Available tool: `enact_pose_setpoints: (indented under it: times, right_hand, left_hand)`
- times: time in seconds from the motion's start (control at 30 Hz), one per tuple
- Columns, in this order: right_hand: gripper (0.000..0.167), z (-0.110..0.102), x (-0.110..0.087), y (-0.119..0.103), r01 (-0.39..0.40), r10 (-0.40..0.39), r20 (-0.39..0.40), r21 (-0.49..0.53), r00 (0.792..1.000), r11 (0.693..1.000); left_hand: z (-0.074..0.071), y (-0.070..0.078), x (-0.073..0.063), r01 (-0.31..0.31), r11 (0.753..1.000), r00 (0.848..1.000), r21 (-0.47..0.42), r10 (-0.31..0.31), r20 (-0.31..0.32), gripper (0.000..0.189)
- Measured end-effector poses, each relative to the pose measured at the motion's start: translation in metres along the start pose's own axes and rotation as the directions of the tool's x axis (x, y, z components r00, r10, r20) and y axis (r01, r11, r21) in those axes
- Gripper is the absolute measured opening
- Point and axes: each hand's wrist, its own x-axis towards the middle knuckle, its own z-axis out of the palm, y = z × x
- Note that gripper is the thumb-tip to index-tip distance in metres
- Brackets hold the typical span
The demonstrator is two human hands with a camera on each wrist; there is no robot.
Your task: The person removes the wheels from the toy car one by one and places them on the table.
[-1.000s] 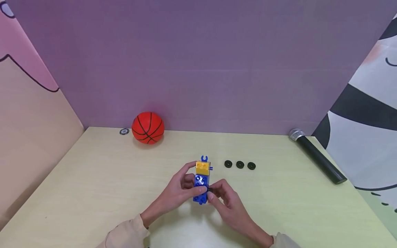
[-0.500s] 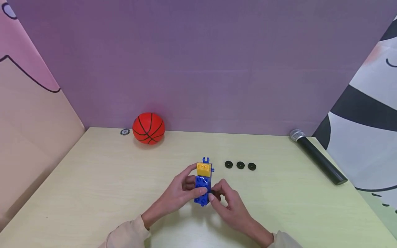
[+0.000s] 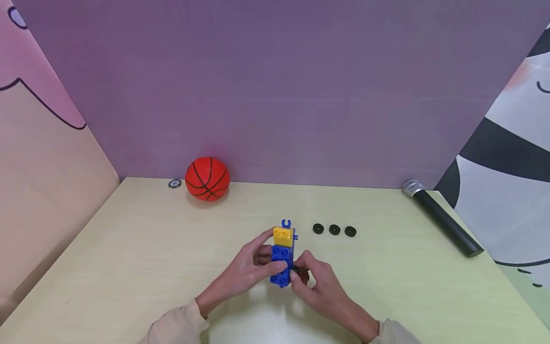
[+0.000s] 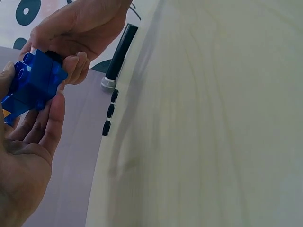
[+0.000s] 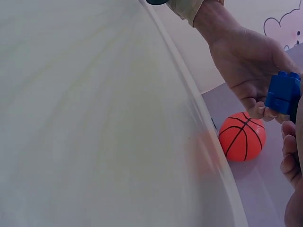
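Observation:
My left hand (image 3: 245, 271) holds a toy of joined building blocks (image 3: 282, 253) above the table, thumb across its studded face. The toy is blue with a yellow block (image 3: 283, 236) at its far end, a blue hook beyond that and a small peg on the right side. My right hand (image 3: 320, 286) pinches a black wheel (image 4: 54, 57) against the toy's right side near its lower end. Fingers hide most of this wheel, and I cannot tell whether it sits on a peg. Three more black wheels (image 3: 334, 230) lie in a row beyond my right hand.
A red basketball (image 3: 207, 179) sits at the table's back left, beside a small round disc (image 3: 174, 183). A black microphone (image 3: 447, 222) with a silver head lies along the right. A purple panel (image 3: 275, 95) rises behind the table (image 3: 129, 248).
The toy has turned slightly, so more of its right side shows. My right hand stays at that side with the wheel. Small shifts elsewhere come from the head view moving.

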Motion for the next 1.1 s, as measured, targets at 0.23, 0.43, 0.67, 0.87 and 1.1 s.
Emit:
enact_pose_setpoints:
  times: [0.23, 0.43, 0.67, 0.87, 1.1]
  right_hand:
    - [0.030, 0.000, 0.003, -0.001, 0.017, -0.017, 0.008, -0.014, 1.000, 1.000]
    - [0.018, -0.002, 0.004, -0.009, -0.070, 0.071, 0.019, -0.029, 0.997, 0.997]
    - [0.033, 0.000, 0.002, -0.011, -0.173, 0.173, 0.030, 0.007, 0.984, 0.985]
    - [0.029, 0.002, 0.001, -0.010, -0.203, 0.202, 0.022, 0.061, 0.979, 0.977]
    - [0.028, 0.004, 0.000, -0.011, -0.154, 0.154, -0.009, 0.051, 0.988, 0.987]
  left_hand:
    - [0.000, 0.001, 0.000, -0.009, 1.000, 1.000, 0.005, 0.009, -0.001, 0.075]
    - [-0.003, 0.001, 0.000, 0.008, 1.000, 0.999, 0.005, -0.008, -0.046, 0.074]
    - [-0.005, 0.004, -0.001, 0.015, 1.000, 0.997, -0.021, -0.016, -0.072, 0.075]
    - [-0.005, 0.004, -0.001, 0.006, 0.999, 0.998, -0.038, -0.009, -0.069, 0.074]
    - [-0.005, 0.005, -0.002, 0.002, 0.999, 0.998, -0.037, -0.005, -0.064, 0.077]
